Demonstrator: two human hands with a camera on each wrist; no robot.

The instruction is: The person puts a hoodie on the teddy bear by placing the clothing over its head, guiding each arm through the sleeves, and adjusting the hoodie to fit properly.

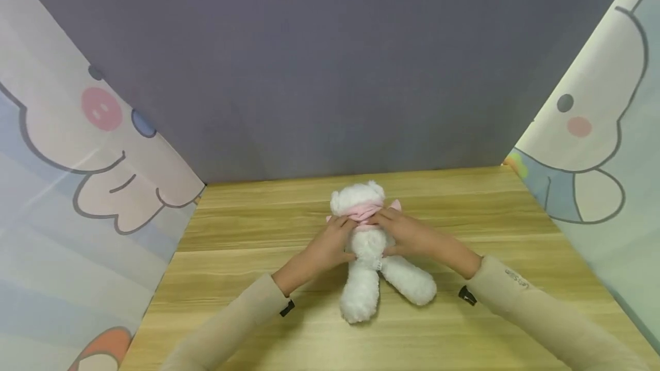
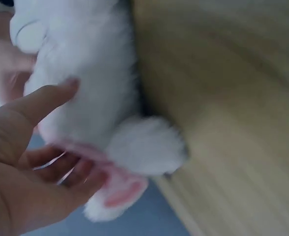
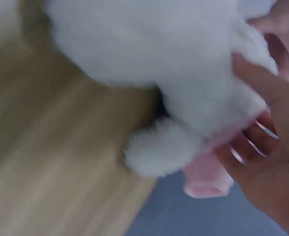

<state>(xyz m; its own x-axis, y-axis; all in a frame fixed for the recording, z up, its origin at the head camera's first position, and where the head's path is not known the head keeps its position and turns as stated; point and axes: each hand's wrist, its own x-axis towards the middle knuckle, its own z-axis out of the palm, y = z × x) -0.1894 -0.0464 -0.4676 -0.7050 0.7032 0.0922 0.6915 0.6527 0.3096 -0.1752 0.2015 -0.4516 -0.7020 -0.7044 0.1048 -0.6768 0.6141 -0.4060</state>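
Observation:
A white fluffy plush toy lies on the wooden table with its head away from me and its legs spread toward me. Pink cloth wraps round its head and neck area. On the toy's left side my left hand holds it, fingers at the pink cloth and thumb against the white body. My right hand grips the opposite side the same way. Both wrist views show the fingers curled at the edge of the pink cloth and the thumbs on the fur. The toy's face is hidden.
The wood-grain table ends at a grey panel behind the toy. Curtains with cartoon animals hang at the left and right.

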